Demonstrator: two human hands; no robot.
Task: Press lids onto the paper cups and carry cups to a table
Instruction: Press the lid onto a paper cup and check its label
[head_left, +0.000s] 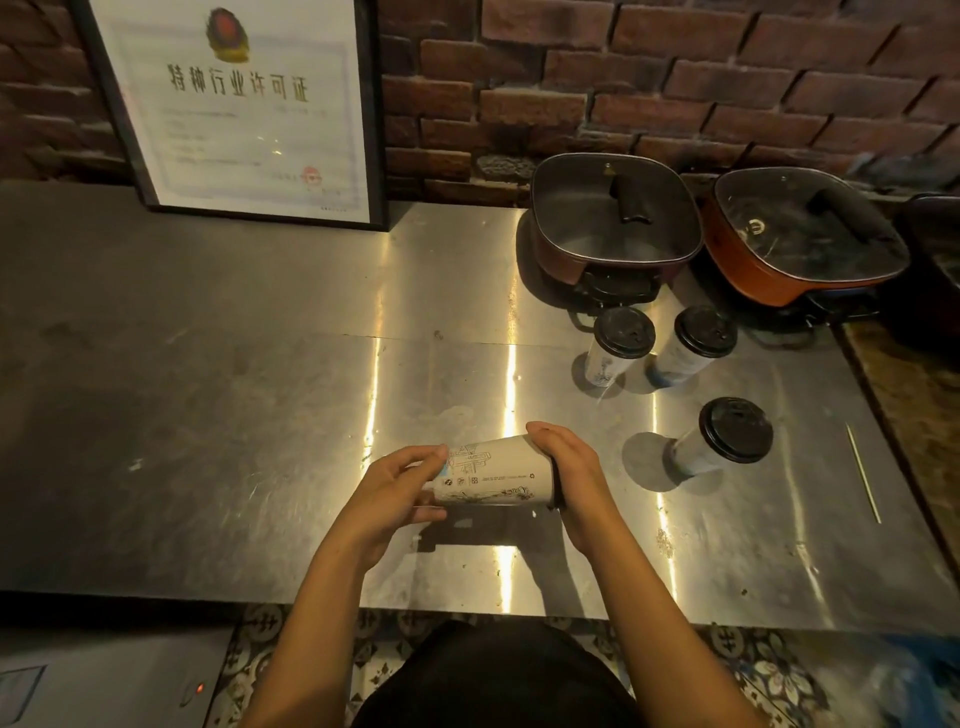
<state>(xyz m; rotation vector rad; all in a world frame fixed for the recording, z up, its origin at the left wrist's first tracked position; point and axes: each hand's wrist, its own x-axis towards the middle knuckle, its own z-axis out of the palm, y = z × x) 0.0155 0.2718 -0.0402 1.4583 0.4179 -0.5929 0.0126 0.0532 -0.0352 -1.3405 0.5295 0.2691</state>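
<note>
Three cups look finished: the nearest capped cup (719, 441) stands just right of the right fingers, a capped pair (621, 353) beyond them. The fourth cup (498, 473), thin printed paper, lies sideways between the hands over the scuffed steel counter (260, 364). The left hand (395, 493) curls round its narrow base, and the right hand (566, 467) clamps over its mouth. Carrying remains.
</note>
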